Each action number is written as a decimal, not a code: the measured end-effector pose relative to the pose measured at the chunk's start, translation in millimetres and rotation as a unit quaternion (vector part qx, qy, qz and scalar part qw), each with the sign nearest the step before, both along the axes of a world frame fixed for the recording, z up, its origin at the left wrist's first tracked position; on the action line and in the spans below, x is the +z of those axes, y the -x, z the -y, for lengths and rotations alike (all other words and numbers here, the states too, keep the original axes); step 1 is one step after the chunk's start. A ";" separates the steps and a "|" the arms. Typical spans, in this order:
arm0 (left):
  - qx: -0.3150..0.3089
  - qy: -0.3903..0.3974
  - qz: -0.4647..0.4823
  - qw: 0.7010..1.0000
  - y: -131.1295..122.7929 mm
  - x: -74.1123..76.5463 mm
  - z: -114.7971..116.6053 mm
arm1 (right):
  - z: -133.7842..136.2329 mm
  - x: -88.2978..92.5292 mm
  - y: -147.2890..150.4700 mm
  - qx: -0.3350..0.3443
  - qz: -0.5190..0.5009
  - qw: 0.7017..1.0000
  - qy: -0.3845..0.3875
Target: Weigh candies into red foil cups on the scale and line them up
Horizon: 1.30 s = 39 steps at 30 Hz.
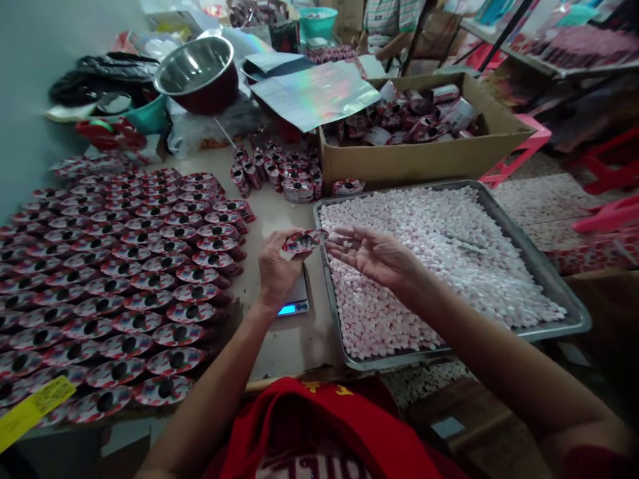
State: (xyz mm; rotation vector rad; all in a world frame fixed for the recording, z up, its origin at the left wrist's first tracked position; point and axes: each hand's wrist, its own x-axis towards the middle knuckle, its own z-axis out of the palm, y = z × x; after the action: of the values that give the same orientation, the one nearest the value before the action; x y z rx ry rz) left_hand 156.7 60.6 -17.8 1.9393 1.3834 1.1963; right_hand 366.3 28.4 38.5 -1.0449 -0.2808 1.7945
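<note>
My left hand (279,269) is closed around a small oval printed carton (302,242), its top with a dark hole facing up. The hand is above a small digital scale (294,308) with a lit blue display. My right hand (377,259) is turned palm up, fingers stretched toward the carton. A few small white pieces (348,244) lie on its fingers. Beneath the right hand is a metal tray (349,362) heaped with small white and pinkish pieces (399,319), perhaps candies. What is inside the held carton cannot be made out.
Rows of similar oval cartons (132,266) cover the left of the table. More cartons (299,189) stand behind the scale. A cardboard box (409,163) of cartons stands behind the tray. A metal bowl (197,73) and shiny sheets (319,93) lie farther back. Another person (389,30) is beyond.
</note>
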 end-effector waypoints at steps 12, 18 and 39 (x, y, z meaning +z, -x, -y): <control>0.018 0.178 0.079 0.981 67.6 2.9 35.4 | -14.2 12.2 -22.4 0.047 0.125 0.990 -0.046; 0.023 0.206 0.103 0.973 69.8 8.8 41.3 | -14.7 26.7 -42.3 0.058 0.322 0.927 -0.184; -0.037 0.227 0.089 0.969 62.6 0.0 38.6 | -1.3 1.3 38.5 0.106 0.559 0.678 -0.466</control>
State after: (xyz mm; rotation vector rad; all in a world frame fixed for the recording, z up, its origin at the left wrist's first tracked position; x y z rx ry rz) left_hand 94.1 22.0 -17.8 1.5111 1.3374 0.8957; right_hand 327.8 29.6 39.8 -1.1700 -1.8988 0.6591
